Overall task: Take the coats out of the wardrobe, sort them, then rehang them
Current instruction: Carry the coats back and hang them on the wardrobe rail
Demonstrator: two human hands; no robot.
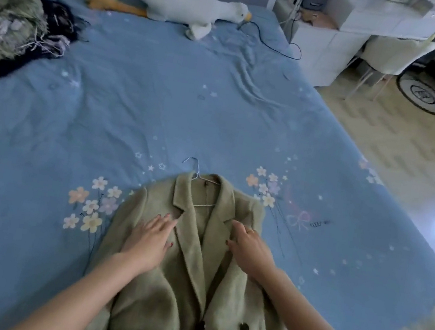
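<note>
A pale green wool coat (193, 275) is lying face up on the blue flowered bedsheet (134, 108), with a thin wire hanger (197, 178) sitting inside its collar and its hook poking out past the neckline, beyond both hands. The left hand (149, 239) is resting flat on the coat's chest panel, its fingers (166, 222) lying straight and relaxed, tips touching the lapel and gripping nothing. The right hand (250, 248) is lying on the opposite lapel, its fingers (237, 229) bending loosely over the lapel edge; whether they are pinching the cloth I cannot tell. Far beyond the left hand, a heap of green and dark garments (13, 27) is lying near the headboard, beside a white plush goose (185, 2).
</note>
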